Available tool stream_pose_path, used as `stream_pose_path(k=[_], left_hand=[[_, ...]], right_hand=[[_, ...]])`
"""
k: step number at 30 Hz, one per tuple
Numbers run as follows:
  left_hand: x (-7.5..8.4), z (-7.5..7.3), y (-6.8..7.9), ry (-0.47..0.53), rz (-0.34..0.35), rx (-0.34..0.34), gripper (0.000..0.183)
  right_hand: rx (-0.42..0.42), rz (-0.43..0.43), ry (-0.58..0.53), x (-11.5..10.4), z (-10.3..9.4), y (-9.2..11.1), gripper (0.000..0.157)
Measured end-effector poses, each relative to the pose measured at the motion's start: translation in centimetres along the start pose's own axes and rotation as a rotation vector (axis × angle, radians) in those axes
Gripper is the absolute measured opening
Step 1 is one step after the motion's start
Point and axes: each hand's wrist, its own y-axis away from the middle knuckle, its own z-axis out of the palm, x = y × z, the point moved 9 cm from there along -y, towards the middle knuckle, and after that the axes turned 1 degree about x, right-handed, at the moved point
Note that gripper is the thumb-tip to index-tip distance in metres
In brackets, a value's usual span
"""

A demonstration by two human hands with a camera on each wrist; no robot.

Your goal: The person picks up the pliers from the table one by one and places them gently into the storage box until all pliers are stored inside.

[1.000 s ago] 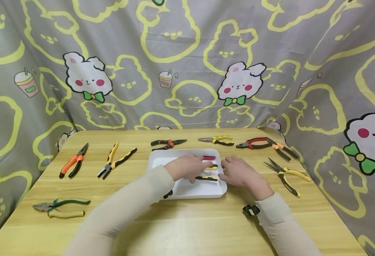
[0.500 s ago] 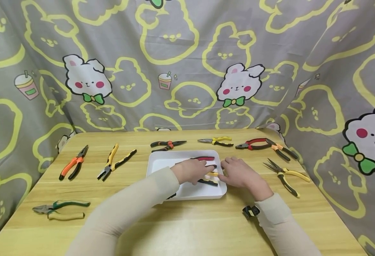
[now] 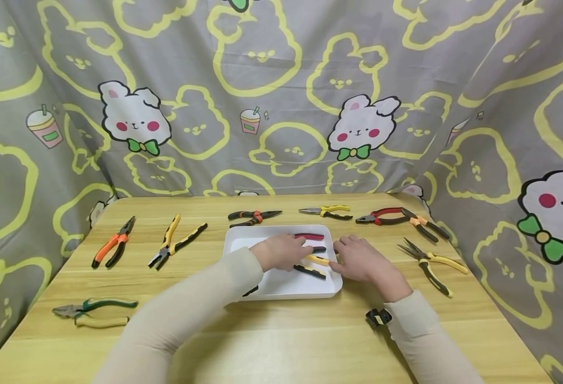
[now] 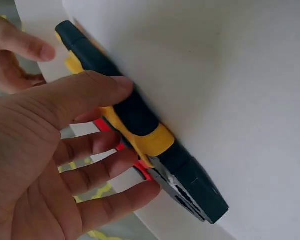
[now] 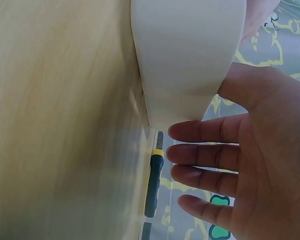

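A white tray (image 3: pixel 243 229) stands mid-table with several pliers in its right half. Reaching in from the left, my left hand (image 3: pixel 283 252) has its thumb on one side and fingers on the other of yellow-and-black pliers (image 4: pixel 140 110). Their jaws point toward the lower right in the left wrist view. Red-handled pliers (image 3: pixel 312 236) lie behind them in the tray. At the tray's right wall, my right hand (image 3: pixel 358 258) holds the rim, thumb over it and index fingertip against the outside; its other fingers extend past the wall in the right wrist view.
Orange pliers (image 3: pixel 113 242), yellow-black pliers (image 3: pixel 171 242) and green-handled pliers (image 3: pixel 91 312) lie on the left. Black-orange pliers (image 3: pixel 257 216) and yellow pliers (image 3: pixel 326 211) lie behind the tray. Red pliers (image 3: pixel 387 215), orange-black pliers (image 3: pixel 422 224) and long-nose pliers (image 3: pixel 427 260) lie on the right.
My left hand has shifted within the tray, first right, then back left, uncovering more of the handles. The yellow handle now lies at a slant. The right hand stays at the rim.
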Motion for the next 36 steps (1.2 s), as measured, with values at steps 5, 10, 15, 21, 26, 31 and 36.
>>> stream_pose_path(k=[5, 10, 15, 21, 26, 31, 36], left_hand=[[-0.5, -0.4, 0.2, 0.006, 0.007, 0.027, 0.051], [-1.0, -1.0, 1.0, -0.021, 0.007, 0.063, 0.056], [-1.9, -1.5, 2.1, -0.015, -0.040, 0.080, 0.055], [-2.8, -2.0, 3.4, -0.001, -0.085, 0.138, 0.054], [-3.4, -2.7, 4.9, 0.052, -0.087, 0.241, 0.049], [-4.2, -3.4, 6.7, 0.114, -0.098, 0.352, 0.043], [-4.8, -3.3, 8.1, 0.130, -0.121, 0.421, 0.038]], right_hand=[[-0.006, 0.000, -0.007, 0.0, -0.1, 0.1, 0.045], [-0.006, 0.002, -0.005, -0.1, -0.3, 0.0, 0.046], [-0.002, 0.002, 0.001, 0.0, -0.2, -0.1, 0.046], [-0.011, 0.009, -0.001, 0.0, -0.1, -0.1, 0.046], [-0.019, 0.010, -0.005, 0.0, 0.0, -0.1, 0.048], [-0.001, -0.008, 0.003, 0.0, -0.1, -0.2, 0.045], [-0.005, -0.012, 0.006, 0.0, 0.0, -0.1, 0.045]])
